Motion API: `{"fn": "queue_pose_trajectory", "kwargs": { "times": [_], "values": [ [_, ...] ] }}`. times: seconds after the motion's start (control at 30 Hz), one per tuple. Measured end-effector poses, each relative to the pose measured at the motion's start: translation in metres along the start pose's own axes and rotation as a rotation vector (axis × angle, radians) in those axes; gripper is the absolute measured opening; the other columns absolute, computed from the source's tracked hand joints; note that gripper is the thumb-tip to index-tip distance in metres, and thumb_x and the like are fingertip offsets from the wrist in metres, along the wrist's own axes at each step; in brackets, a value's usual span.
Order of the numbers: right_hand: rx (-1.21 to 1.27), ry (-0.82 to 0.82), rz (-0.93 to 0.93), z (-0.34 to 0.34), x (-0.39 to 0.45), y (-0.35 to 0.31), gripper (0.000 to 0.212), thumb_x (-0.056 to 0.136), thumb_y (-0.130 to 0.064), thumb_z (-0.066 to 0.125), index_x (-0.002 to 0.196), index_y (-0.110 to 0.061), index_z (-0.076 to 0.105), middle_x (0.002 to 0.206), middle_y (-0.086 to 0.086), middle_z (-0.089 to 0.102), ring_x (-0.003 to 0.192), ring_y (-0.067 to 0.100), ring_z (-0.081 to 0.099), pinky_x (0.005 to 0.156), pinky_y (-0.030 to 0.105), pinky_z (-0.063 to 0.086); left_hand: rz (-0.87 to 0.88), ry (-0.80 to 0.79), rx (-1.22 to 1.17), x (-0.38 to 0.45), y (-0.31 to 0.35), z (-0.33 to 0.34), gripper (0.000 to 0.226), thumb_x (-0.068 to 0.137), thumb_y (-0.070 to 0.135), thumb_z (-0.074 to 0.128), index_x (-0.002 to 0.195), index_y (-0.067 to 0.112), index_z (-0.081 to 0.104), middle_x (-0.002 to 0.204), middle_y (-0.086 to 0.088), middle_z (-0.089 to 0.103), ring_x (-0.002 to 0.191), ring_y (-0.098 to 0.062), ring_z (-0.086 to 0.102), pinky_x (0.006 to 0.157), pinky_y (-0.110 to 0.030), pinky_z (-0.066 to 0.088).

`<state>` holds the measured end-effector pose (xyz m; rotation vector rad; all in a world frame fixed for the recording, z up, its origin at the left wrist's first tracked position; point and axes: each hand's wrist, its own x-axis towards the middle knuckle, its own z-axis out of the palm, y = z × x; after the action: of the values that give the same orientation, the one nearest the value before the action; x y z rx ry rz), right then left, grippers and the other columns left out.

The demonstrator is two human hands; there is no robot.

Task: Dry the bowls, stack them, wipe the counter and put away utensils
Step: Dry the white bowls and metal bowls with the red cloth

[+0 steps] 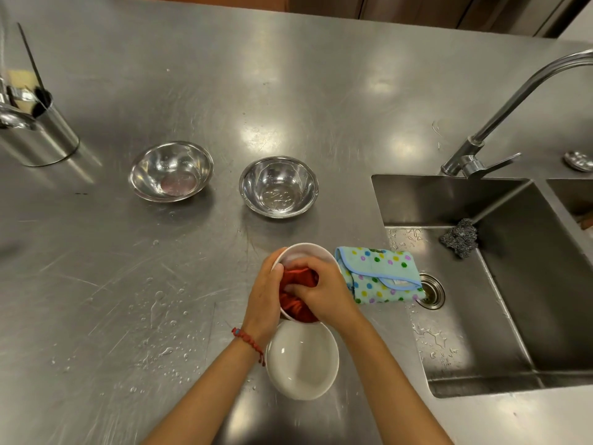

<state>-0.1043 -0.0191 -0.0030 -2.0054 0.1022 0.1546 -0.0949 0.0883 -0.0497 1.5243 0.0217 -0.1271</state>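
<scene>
Steel counter (288, 91): left hand (264, 300) grips white bowl (305, 252); right fingers (303, 268) clench red cloth (300, 279) inside.

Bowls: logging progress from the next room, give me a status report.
Left hand steadies white bowl; right hand works red cloth inside. Second white bowl and two steel bowls unstacked. Counter still wet.

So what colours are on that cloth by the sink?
The cloth is light blue with yellow, green, purple and blue dots, seen in the head view.
</scene>
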Motion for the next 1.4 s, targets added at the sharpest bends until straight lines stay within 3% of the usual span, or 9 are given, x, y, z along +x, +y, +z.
{"fn": "queue_pose_trajectory", "kwargs": {
  "times": [0.1,0.23,0.4,0.63,0.8,0.93,1.03,1.17,1.4],
  "values": [
    [0.074,0.279,-0.026,0.017,-0.002,0.0,0.03,0.069,0.005,0.068,0.094,-0.012,0.065,0.089,-0.017,0.056,0.086,-0.022,0.05,0.073,-0.003,0.038,0.009,-0.041,0.027,0.002,0.001,-0.001,0.027,0.087,0.028,0.033,0.099,0.038,0.056,0.102,0.015,0.06,0.092,0.013,0.056,0.075,-0.001,0.041],
    [-0.274,0.513,-0.116,0.027,-0.005,0.003,0.025,0.081,-0.005,0.054,0.105,-0.005,0.061,0.095,0.014,0.062,0.087,0.018,0.059,0.071,0.017,0.042,0.009,-0.066,0.043,0.0,0.003,-0.001,0.029,0.085,0.029,0.037,0.105,0.04,0.054,0.107,0.016,0.059,0.097,0.011,0.055,0.076,-0.002,0.041],
    [-0.741,0.271,0.167,0.021,0.001,-0.001,0.047,0.088,-0.015,0.057,0.129,-0.008,0.037,0.115,0.018,0.054,0.099,0.029,0.056,0.077,0.032,0.049,-0.015,-0.002,0.1,0.006,0.004,-0.001,0.03,0.084,0.042,0.036,0.111,0.046,0.049,0.114,0.014,0.056,0.106,-0.001,0.053,0.081,-0.011,0.044],
    [-0.159,-0.002,0.192,-0.005,0.0,0.003,0.023,0.078,-0.016,0.069,0.1,-0.018,0.066,0.096,-0.001,0.066,0.083,0.006,0.056,0.079,0.02,0.045,-0.033,-0.016,0.055,0.006,-0.004,-0.006,0.032,0.084,0.038,0.035,0.111,0.038,0.052,0.115,0.009,0.059,0.104,0.004,0.054,0.08,-0.004,0.041],
    [0.335,0.144,0.177,-0.01,-0.005,0.011,0.025,0.075,-0.008,0.072,0.092,-0.024,0.064,0.086,-0.012,0.062,0.072,-0.008,0.061,0.062,0.004,0.047,-0.079,0.006,0.046,0.013,-0.011,-0.011,0.028,0.086,0.042,0.032,0.106,0.043,0.051,0.11,0.02,0.056,0.096,0.014,0.054,0.073,0.002,0.039],
    [0.358,0.264,0.145,-0.013,-0.003,0.019,0.028,0.076,-0.005,0.071,0.099,-0.018,0.063,0.092,-0.004,0.064,0.083,0.004,0.059,0.063,0.007,0.049,-0.128,0.095,0.126,0.024,-0.023,-0.016,0.025,0.089,0.042,0.032,0.107,0.04,0.049,0.107,0.013,0.056,0.095,-0.003,0.053,0.064,0.005,0.038],
    [0.368,0.345,0.135,-0.017,-0.003,0.026,0.027,0.077,-0.007,0.07,0.098,-0.022,0.063,0.096,-0.001,0.064,0.087,0.008,0.059,0.06,0.005,0.048,-0.226,0.15,0.131,0.035,-0.029,-0.016,0.02,0.09,0.045,0.036,0.104,0.041,0.05,0.101,0.01,0.057,0.088,-0.012,0.055,0.052,-0.017,0.053],
    [0.398,0.408,0.129,-0.022,-0.003,0.034,0.032,0.076,-0.005,0.071,0.088,-0.034,0.061,0.092,-0.006,0.064,0.085,0.006,0.06,0.061,0.007,0.05,-0.271,0.131,0.222,0.043,-0.035,-0.018,0.021,0.096,0.038,0.034,0.111,0.038,0.049,0.11,-0.003,0.055,0.102,-0.029,0.056,0.085,-0.053,0.051],
    [0.419,0.45,0.151,-0.025,0.002,0.041,0.031,0.077,-0.007,0.07,0.093,-0.032,0.061,0.092,-0.011,0.063,0.085,0.006,0.06,0.061,0.009,0.052,-0.183,0.128,0.34,0.047,-0.041,-0.018,0.032,0.098,0.032,0.033,0.119,0.021,0.053,0.113,-0.009,0.061,0.093,-0.02,0.054,0.082,-0.04,0.051]
  ]
}}
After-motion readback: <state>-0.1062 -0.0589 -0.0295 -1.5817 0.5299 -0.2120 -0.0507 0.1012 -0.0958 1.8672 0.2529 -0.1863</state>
